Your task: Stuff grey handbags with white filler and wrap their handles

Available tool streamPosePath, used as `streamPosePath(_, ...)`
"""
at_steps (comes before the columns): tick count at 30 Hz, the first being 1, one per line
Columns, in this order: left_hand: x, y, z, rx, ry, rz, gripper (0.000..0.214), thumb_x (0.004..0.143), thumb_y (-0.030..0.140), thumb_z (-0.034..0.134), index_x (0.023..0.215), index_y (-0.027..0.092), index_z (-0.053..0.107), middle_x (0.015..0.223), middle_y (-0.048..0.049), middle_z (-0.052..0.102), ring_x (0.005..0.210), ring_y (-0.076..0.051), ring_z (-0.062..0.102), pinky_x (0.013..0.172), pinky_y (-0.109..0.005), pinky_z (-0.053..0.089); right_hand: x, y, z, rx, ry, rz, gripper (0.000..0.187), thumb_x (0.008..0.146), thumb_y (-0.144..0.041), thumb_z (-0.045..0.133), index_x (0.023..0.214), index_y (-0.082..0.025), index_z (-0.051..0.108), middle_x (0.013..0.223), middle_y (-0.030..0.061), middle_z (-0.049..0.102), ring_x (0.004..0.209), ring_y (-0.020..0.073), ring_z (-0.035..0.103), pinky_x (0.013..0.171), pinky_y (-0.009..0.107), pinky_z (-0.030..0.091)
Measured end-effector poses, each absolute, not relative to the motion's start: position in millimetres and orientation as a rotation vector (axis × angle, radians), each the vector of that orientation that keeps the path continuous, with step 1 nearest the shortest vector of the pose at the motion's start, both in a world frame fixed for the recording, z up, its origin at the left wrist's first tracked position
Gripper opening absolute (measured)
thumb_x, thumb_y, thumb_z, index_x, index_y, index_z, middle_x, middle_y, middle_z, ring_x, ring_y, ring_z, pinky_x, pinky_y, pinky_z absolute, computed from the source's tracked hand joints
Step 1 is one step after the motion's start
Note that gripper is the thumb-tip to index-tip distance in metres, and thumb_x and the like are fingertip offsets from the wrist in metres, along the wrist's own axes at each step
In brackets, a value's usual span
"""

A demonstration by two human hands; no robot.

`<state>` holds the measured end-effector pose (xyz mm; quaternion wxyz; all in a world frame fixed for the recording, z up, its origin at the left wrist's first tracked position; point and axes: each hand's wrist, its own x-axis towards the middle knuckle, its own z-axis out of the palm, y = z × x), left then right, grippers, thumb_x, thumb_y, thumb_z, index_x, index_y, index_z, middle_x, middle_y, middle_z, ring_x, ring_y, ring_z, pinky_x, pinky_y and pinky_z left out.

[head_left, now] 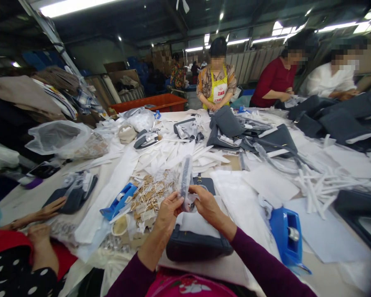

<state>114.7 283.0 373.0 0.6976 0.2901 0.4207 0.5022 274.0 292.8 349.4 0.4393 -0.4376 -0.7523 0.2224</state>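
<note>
Both of my hands are raised in front of me over a dark blue-grey handbag [200,249]. Between them stands a dark bag strap [185,175] wrapped in clear plastic, its top end pointing up and away. My left hand [168,208] pinches the strap's lower left side. On the other side, the fingers of my right hand [207,206] are curled around its lower wrapping. White padding paper [198,222] covers the upper part of the handbag. Its far flap, with a small buckle, shows behind my right hand.
Blue tape dispensers stand on the left [120,202] and right [287,239]. Tags with string loops [151,192] are heaped left of my hands. More handbags [253,136] and white paper strips cover the far table. A co-worker's hand [51,208] touches a bag at left; other people stand opposite.
</note>
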Motion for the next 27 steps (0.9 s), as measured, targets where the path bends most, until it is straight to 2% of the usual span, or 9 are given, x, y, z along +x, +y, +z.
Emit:
streamPosePath(3,119,284,367,0.710,0.972,1.293,0.027,0.068,0.020,0.076,0.093,0.014,0.067,0.071,0.0005,0.068,0.054,-0.008,0.059,0.058,-0.020,0.049,271,281,356,-1.261,-1.525,0.692,0.018,0.087,-0.020,0.048,0.097,-0.019,0.063,0.092,0.0059,0.060,0.087,0.0190,0.055,0.079,0.031,0.044)
streamPosePath(6,125,284,358,0.743,1.031,1.353,0.030,0.069,0.021,0.075,0.097,0.015,0.067,0.075,-0.0006,0.071,0.062,-0.011,0.063,0.065,-0.021,0.050,262,275,359,-1.267,-1.370,1.067,0.028,0.090,-0.035,0.046,0.074,-0.019,0.062,0.073,0.0011,0.054,0.072,0.0164,0.051,0.067,0.028,0.041)
streamPosePath(9,137,281,348,0.727,1.088,1.360,0.039,0.067,0.022,0.076,0.104,0.016,0.067,0.089,-0.0037,0.073,0.078,-0.016,0.067,0.076,-0.026,0.052,250,278,356,-1.218,-1.222,1.290,0.026,0.084,-0.039,0.054,0.070,-0.019,0.059,0.067,-0.0009,0.052,0.066,0.0151,0.048,0.063,0.027,0.039)
streamPosePath(12,147,277,341,0.739,1.121,1.359,0.040,0.069,0.024,0.075,0.107,0.016,0.066,0.096,-0.0054,0.073,0.091,-0.019,0.066,0.086,-0.031,0.050,242,284,349,-1.311,-1.131,1.177,0.020,0.078,-0.036,0.062,0.070,-0.018,0.059,0.066,-0.0018,0.053,0.065,0.0144,0.046,0.062,0.026,0.039)
streamPosePath(17,144,274,340,0.886,1.236,1.339,0.028,0.076,0.032,0.070,0.100,0.018,0.068,0.109,-0.0073,0.067,0.106,-0.022,0.059,0.095,-0.032,0.045,244,289,338,-1.301,-1.244,0.976,0.025,0.083,-0.031,0.057,0.062,-0.019,0.053,0.067,-0.0025,0.049,0.065,0.0135,0.044,0.061,0.026,0.035)
streamPosePath(20,137,278,352,0.888,1.218,1.310,0.029,0.081,0.042,0.065,0.100,0.019,0.067,0.113,-0.0080,0.063,0.104,-0.021,0.058,0.087,-0.030,0.049,249,289,338,-1.245,-1.432,0.838,0.027,0.084,-0.026,0.056,0.058,-0.019,0.051,0.069,-0.0018,0.048,0.071,0.0148,0.045,0.067,0.028,0.034)
streamPosePath(23,130,287,367,0.762,0.935,1.153,0.038,0.084,0.046,0.060,0.110,0.018,0.064,0.111,-0.0099,0.064,0.097,-0.020,0.061,0.079,-0.031,0.052,253,287,341,-1.183,-1.604,0.682,0.024,0.087,-0.021,0.054,0.062,-0.019,0.055,0.073,-0.0007,0.049,0.078,0.0169,0.045,0.073,0.031,0.033)
streamPosePath(27,123,299,377,0.606,0.727,0.987,0.040,0.077,0.039,0.070,0.107,0.013,0.067,0.094,-0.0116,0.070,0.082,-0.020,0.065,0.071,-0.031,0.053,259,285,342,-1.070,-1.869,0.472,0.017,0.087,-0.019,0.056,0.074,-0.024,0.065,0.079,0.0005,0.055,0.084,0.0192,0.044,0.079,0.035,0.032)
